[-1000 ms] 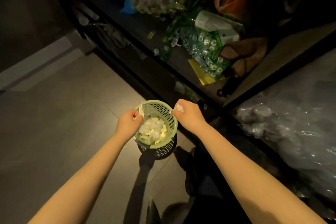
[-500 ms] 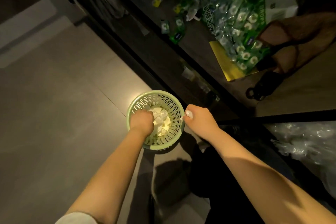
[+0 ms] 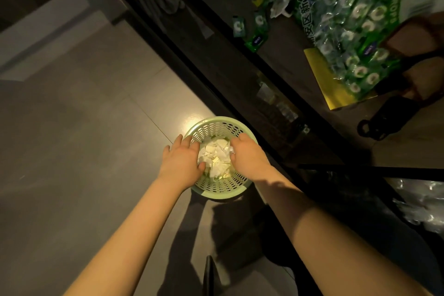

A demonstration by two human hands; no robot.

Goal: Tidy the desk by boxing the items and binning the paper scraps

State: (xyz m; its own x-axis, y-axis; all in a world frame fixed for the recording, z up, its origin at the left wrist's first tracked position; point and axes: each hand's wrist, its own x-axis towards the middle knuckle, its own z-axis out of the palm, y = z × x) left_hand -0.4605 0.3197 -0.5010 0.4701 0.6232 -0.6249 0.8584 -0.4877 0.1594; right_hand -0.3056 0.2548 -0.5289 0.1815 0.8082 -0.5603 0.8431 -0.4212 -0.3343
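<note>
A pale green perforated bin (image 3: 217,120) stands on the floor beside the dark desk, holding a heap of white paper scraps (image 3: 217,160). My left hand (image 3: 181,158) hovers palm down over the bin's left rim with its fingers spread and nothing in it. Over the right rim, my right hand (image 3: 247,154) has its fingers bent down into the bin, and a crumpled white scrap (image 3: 231,150) sits at its fingertips.
The desk's black edge (image 3: 216,55) runs diagonally just behind the bin. On the desk lie green sachet bags (image 3: 348,31), loose sachets (image 3: 257,39), a yellow card (image 3: 322,79) and a black strap (image 3: 384,115). Clear plastic (image 3: 420,199) lies at right, grey floor tiles (image 3: 72,151) at left.
My left hand has come up out of the bin and opened over its left rim. My right hand has moved from beside the bin to over its right rim, still with its scrap.
</note>
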